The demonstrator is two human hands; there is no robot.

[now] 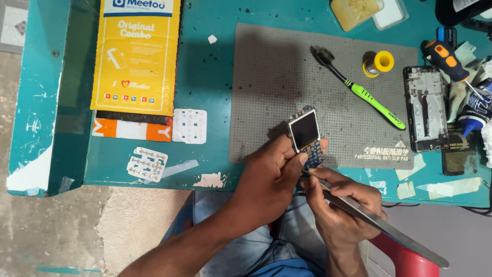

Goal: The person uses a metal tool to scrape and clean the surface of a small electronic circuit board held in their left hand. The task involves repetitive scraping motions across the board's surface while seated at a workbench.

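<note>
My left hand (271, 177) grips a small phone circuit board (306, 137) with a dark square screen and blue keypad contacts, holding it tilted over the near edge of the grey perforated mat (277, 87). My right hand (341, 205) holds long metal tweezers (379, 220), and their tip touches the lower end of the board. Both hands sit just in front of the teal table (205, 77), above my lap.
On the mat lie a green-handled toothbrush (369, 100) and a yellow solder spool (379, 62). A stripped phone frame (425, 107), a screwdriver (445, 59) and glue tubes crowd the right side. A yellow padded envelope (136, 56) and white keypad sheets (189, 125) lie left.
</note>
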